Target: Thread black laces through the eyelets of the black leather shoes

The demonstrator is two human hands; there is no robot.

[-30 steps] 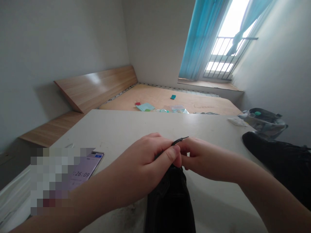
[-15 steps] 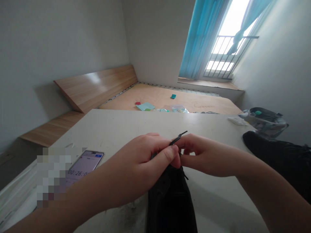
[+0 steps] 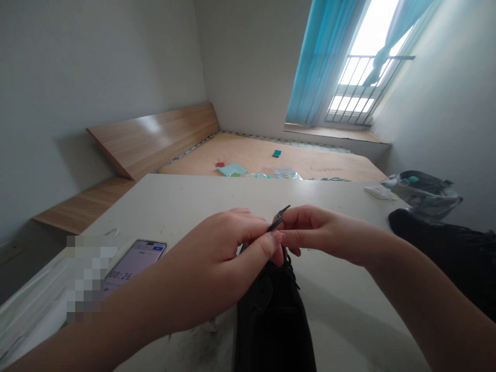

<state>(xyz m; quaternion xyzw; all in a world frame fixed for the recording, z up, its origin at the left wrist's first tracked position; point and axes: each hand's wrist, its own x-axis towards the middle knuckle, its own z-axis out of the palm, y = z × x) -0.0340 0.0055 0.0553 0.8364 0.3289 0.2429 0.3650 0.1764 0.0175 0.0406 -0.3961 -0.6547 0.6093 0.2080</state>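
Note:
A black shoe (image 3: 273, 320) stands on the white table in front of me, its heel end towards me. Above its lacing, my left hand (image 3: 236, 248) pinches a black shoelace (image 3: 277, 219) between thumb and forefinger, and the lace's end sticks up past the fingertips. My right hand (image 3: 321, 230) meets the left at the same spot, with thumb and forefinger closed on the lace by the left thumb tip. Part of the lace is hidden behind the fingers. More lacing shows on the shoe's right side, below my right fingers.
A phone (image 3: 137, 263) showing a timer lies left on the white table (image 3: 186, 199). Another black shoe (image 3: 437, 243) is at the right, near a bag-lined bin (image 3: 430, 194) and a crumpled white tissue (image 3: 380, 192). Beyond is a bed (image 3: 248, 147) with small packets on it.
My right hand has risen slightly and shifted left, its thumb now against the left thumb tip. The lace end has moved a little left and points more upward.

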